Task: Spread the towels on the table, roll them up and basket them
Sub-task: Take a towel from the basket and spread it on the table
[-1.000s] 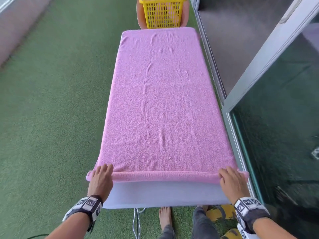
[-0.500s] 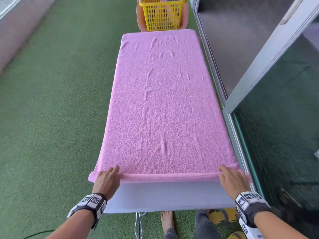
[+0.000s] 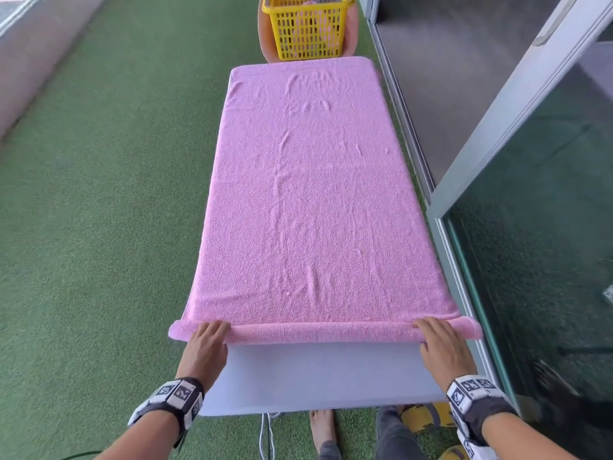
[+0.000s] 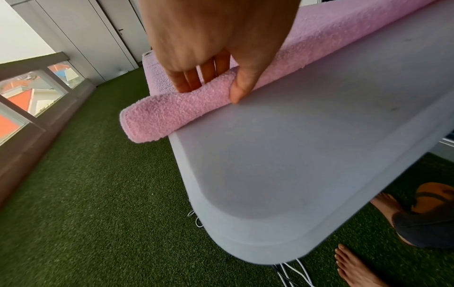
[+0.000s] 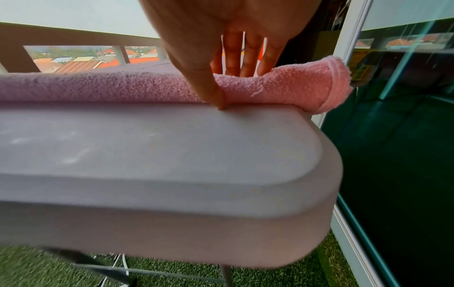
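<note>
A pink towel lies flat along the white table. Its near end is wound into a thin roll that crosses the table's width. My left hand holds the roll's left end, fingers over the top and thumb against the near side. My right hand grips the right end the same way, its thumb tip down on the table. Both roll ends overhang the table's sides. A yellow basket stands beyond the far end.
The basket sits on an orange seat. A glass sliding door and its frame run close along the table's right side. Green turf covers the floor on the left. Bare feet, yellow sandals and white cables lie under the near edge.
Both hands have moved forward with the roll, away from the near edge. The roll is a little thicker and more bare table shows in front of it.
</note>
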